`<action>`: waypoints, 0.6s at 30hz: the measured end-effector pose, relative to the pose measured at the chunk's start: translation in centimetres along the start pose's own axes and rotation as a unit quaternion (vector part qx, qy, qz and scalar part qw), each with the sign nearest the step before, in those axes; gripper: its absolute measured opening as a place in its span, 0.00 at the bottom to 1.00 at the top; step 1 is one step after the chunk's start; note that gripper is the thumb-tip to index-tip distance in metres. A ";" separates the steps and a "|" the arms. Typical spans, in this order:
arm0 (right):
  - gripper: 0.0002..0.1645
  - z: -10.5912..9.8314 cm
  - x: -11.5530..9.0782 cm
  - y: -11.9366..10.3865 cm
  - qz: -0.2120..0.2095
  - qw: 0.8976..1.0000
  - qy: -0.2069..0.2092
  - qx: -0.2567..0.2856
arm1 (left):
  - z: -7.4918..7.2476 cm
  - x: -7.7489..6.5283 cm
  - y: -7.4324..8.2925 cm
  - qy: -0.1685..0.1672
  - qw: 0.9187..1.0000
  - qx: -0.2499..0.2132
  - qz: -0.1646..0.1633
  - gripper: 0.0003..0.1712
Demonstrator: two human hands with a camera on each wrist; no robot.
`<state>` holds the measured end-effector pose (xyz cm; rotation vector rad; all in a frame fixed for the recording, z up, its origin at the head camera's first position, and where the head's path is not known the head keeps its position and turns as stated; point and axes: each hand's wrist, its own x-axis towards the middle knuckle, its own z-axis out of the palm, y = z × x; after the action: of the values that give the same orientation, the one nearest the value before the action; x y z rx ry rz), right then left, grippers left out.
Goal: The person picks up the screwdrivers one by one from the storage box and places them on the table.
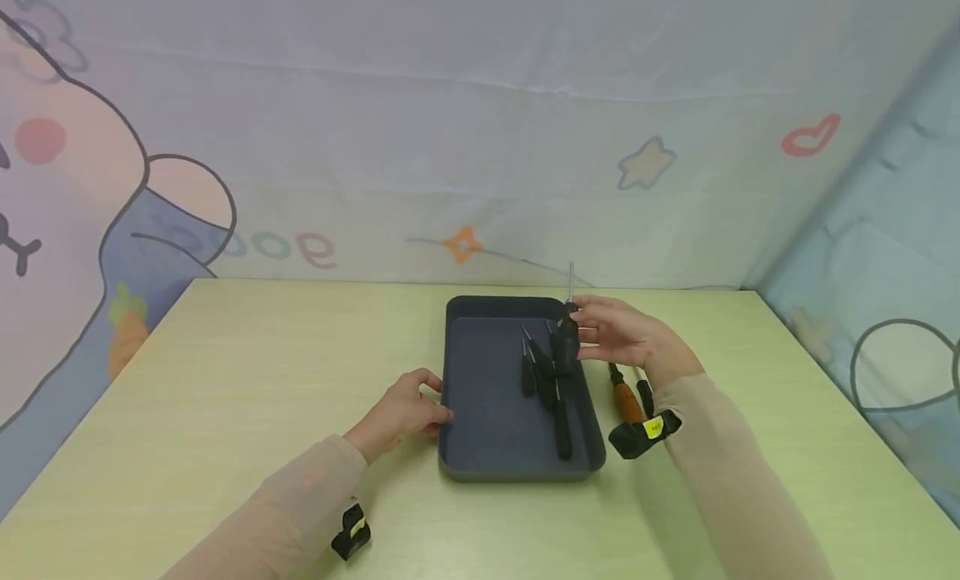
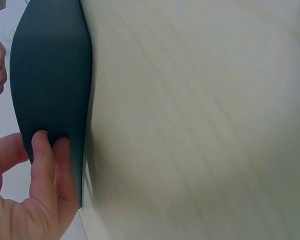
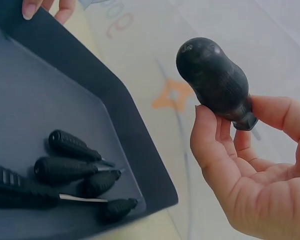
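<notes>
A black-handled screwdriver (image 1: 567, 347) is held upright, shaft upward, over the right side of a dark grey tray (image 1: 480, 397). The thumb and fingers of my right hand (image 1: 622, 334) pinch it near the neck; in the right wrist view the thick bulbous handle (image 3: 212, 75) faces the camera. My left hand (image 1: 402, 409) grips the tray's left wall, thumb at the rim and fingers against the outer side (image 2: 55, 75). Several black screwdrivers (image 1: 562, 430) lie in the tray's right half, some overlapping.
Right of the tray, an orange-handled screwdriver (image 1: 626, 399) and a black-handled one (image 1: 645, 392) lie on the light wooden table (image 1: 300, 347), partly covered by the right wrist and its black camera mount (image 1: 637, 437). A printed cloth (image 1: 480, 130) hangs behind the table.
</notes>
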<state>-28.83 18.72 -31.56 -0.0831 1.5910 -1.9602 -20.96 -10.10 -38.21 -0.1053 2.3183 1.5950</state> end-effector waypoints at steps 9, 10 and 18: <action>0.24 -1.6 -0.8 0.0 -0.001 1.000 0.023 -0.021 | 0.0 0.0 0.0 0.002 1.000 0.008 0.005 0.18; 0.21 -1.7 -0.9 0.0 -0.002 1.000 0.024 -0.019 | 0.0 0.0 0.0 0.002 1.000 0.010 0.004 0.18; 0.16 -3.3 -1.6 0.3 -0.003 1.000 0.022 -0.001 | -0.1 0.0 -0.1 0.001 1.000 0.003 0.004 0.19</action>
<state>-28.79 22.33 -32.21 -0.0460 1.6239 -1.9775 -20.98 -10.21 -38.27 -0.0955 2.3280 1.5919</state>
